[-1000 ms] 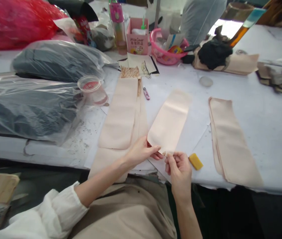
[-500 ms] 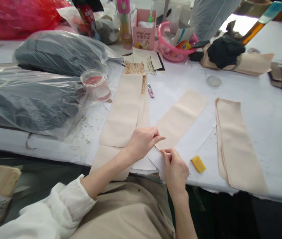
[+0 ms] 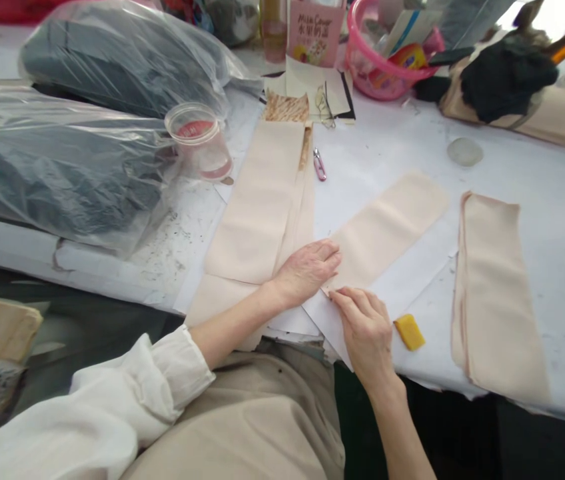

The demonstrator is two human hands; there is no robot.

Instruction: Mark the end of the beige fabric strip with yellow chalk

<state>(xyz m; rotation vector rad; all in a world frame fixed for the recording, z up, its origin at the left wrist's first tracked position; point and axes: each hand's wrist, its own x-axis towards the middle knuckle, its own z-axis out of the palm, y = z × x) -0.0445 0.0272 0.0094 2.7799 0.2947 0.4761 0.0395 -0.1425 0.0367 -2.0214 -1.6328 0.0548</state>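
I seem to be working the near end of the strip point(image 3: 387, 223) on the bench point(image 3: 562, 287), left hand point(image 3: 308, 270) and right hand point(image 3: 366, 330) there; I can't tell whether either grip holds it. Next calls for a steady touch.

A workshop, by the look of it: a long, stained white-topped desk point(image 3: 557, 267) carries several flat pale-beige strips point(image 3: 387, 223), small pink metal-bladed snips point(image 3: 319, 165) and bulky clear plastic bags point(image 3: 62, 167) of dark material

A white table point(image 3: 392, 133) bears beige strips point(image 3: 387, 227), a yellow block point(image 3: 409, 332) — and bagged bundles point(image 3: 62, 173).
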